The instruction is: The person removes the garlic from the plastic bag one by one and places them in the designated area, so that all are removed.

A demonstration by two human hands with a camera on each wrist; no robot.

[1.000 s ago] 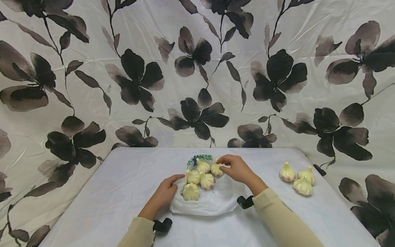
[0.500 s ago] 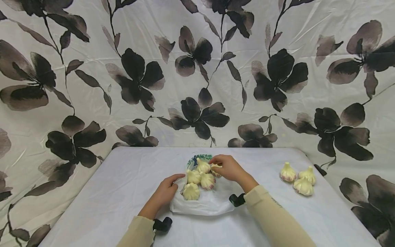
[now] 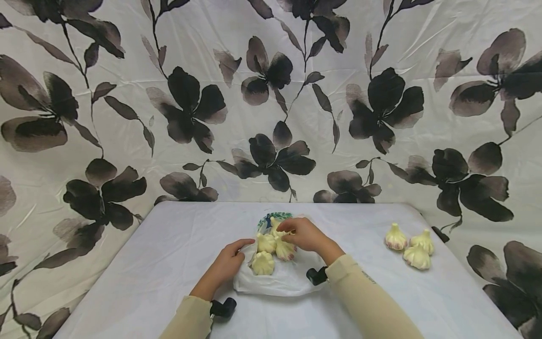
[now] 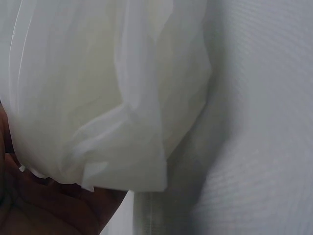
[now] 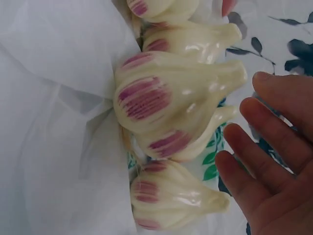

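Note:
Several garlic bulbs (image 3: 267,243), cream with purple streaks, lie bunched at the mouth of a white plastic bag (image 3: 279,285) in the head view. My left hand (image 3: 228,260) grips the bag's left edge; the left wrist view has its fingers partly hidden behind the thin plastic (image 4: 112,88). Over the back bulbs hovers my right hand (image 3: 308,234), covering some of them from the head camera. The right wrist view has that hand's fingers (image 5: 259,112) loosely extended beside the stem of a garlic bulb (image 5: 171,98), apart from it and holding nothing.
Three more garlic bulbs (image 3: 408,247) stand together on the right of the white-covered table (image 3: 169,245). A patterned green-and-blue print (image 3: 271,220) shows behind the bunch. A floral cloth (image 3: 271,94) hangs behind the table.
My right hand has moved left across the back of the bunch, from the rightmost bulb to over the middle ones. My left hand and the bag have stayed put.

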